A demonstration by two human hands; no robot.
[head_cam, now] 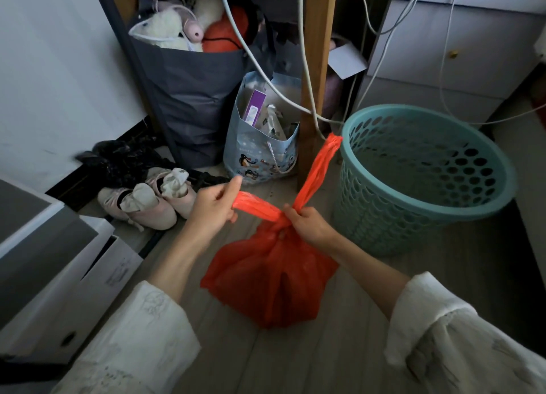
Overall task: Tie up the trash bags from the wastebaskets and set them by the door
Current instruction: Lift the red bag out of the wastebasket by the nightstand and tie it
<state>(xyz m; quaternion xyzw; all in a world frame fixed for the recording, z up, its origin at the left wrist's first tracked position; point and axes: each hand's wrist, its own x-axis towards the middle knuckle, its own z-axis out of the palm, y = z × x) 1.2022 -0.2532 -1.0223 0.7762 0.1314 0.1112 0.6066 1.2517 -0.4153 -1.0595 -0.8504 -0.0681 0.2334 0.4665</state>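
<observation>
I count one red trash bag between my two hands, one teal wastebasket, two pink shoes, two standing bags behind, and perhaps three white cords.

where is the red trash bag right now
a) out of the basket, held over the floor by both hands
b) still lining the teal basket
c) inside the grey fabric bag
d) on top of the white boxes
a: the red trash bag is outside the teal basket, with the left hand and the right hand each gripping one of its handles.

pink shoes, penguin gift bag; dark tote
</observation>
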